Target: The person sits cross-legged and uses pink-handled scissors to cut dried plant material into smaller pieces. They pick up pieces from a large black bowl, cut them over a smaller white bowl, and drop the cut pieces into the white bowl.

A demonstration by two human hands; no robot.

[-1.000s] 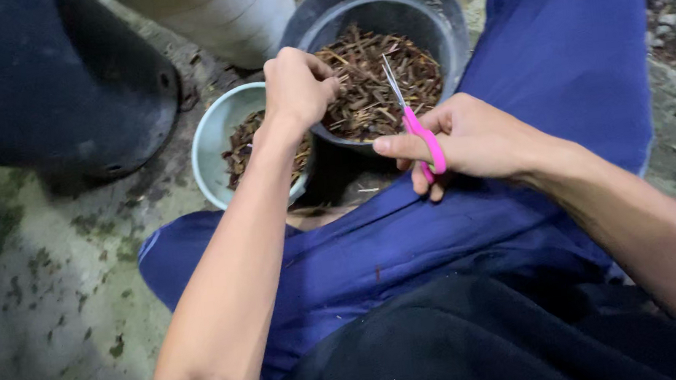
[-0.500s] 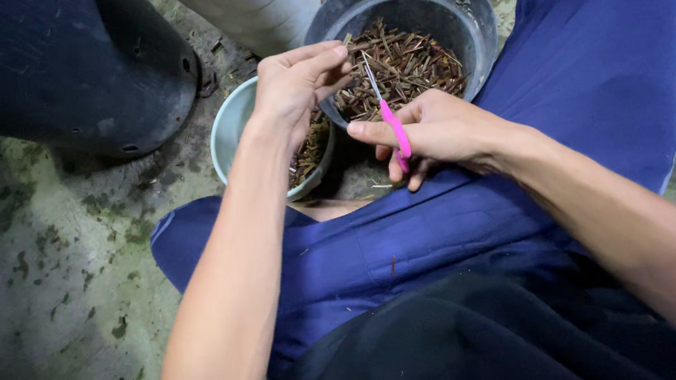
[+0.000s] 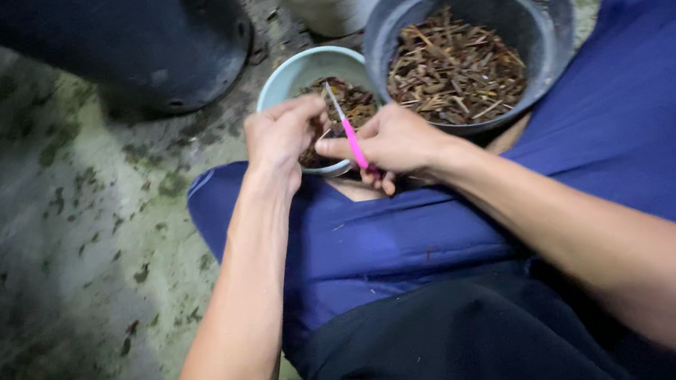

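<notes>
Both hands have drawn back from the black pot (image 3: pixel 543 18) of dry brown twigs to the pale bowl (image 3: pixel 291 72); my left hand (image 3: pixel 281 133) pinches a stem, right hand (image 3: pixel 396 137) clenches pink-handled scissors (image 3: pixel 345 125), blades up

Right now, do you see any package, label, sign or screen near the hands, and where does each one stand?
None in view: no package, label, sign or screen. Near the hands stand only a pale green bowl and a dark round plastic pot, both unmarked and holding dry brown twigs.
</notes>
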